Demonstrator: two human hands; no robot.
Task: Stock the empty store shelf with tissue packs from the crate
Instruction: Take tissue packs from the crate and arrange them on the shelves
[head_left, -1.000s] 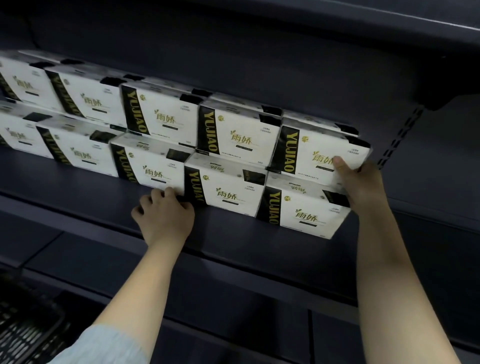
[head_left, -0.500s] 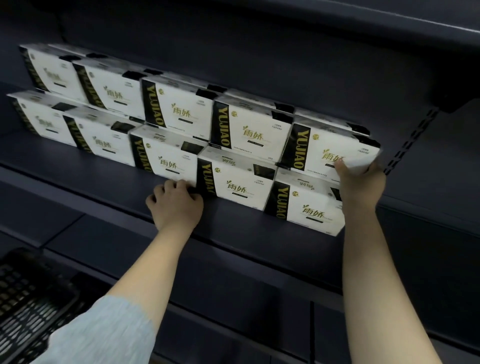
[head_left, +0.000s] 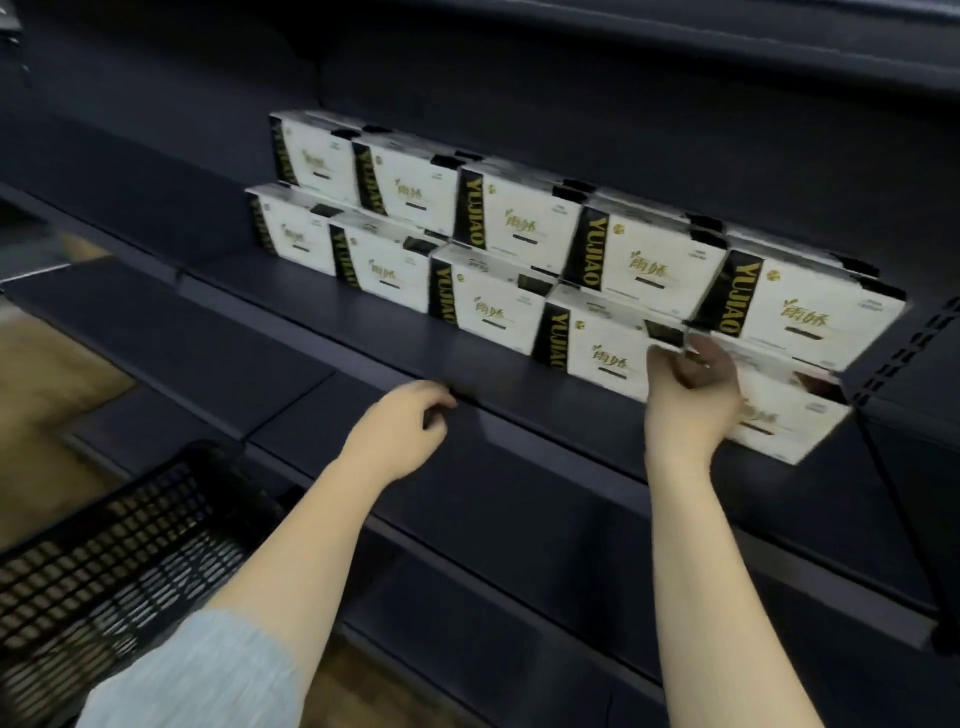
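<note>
White tissue packs with black YUJIAO bands stand in two stacked rows on the dark shelf (head_left: 363, 332), running from the middle to the right end. The top right pack (head_left: 810, 306) sits on the bottom right pack (head_left: 789, 421). My right hand (head_left: 691, 400) hovers in front of the bottom right pack with loosely curled fingers, blurred, and nothing is gripped in it. At the shelf's front edge my left hand (head_left: 405, 431) holds nothing, with its fingers curled loosely and clear of the packs. The black plastic crate (head_left: 119, 561) is at the lower left.
The left part of the shelf is bare. A lower dark shelf (head_left: 519, 519) juts out below my arms. A slotted upright (head_left: 904, 353) closes the shelf's right end. Wooden floor (head_left: 47, 374) shows at the left.
My left hand has pulled back from the lower row to the shelf's front edge. My right hand has dropped from the top right pack. The view has swung left, showing more crate.
</note>
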